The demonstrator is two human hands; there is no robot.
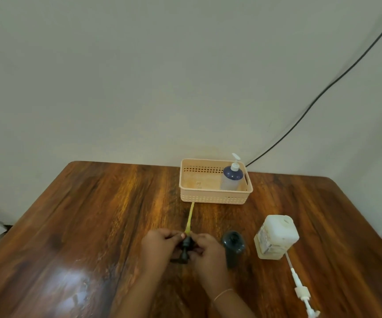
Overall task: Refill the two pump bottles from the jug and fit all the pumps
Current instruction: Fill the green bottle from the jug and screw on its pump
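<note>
While left hand [157, 246] and right hand [208, 251] pinch black pump [185, 246], dark bottle [233, 246] sits open alongside; next, probably: tube [190, 216] in, screw down.

Glossy brown wooden table [93, 226] against plain pale wall [139, 76]; black cable [323, 90] slants down wall, right.

There were three pumps: a black pump [185, 247], a white pump [301, 292] and a fitted pump [235, 161]. There were two bottles, a blue bottle [231, 179] and a dark bottle [234, 245], plus one jug [276, 236], one basket [213, 198], one table [93, 214] and one cable [323, 92].
</note>
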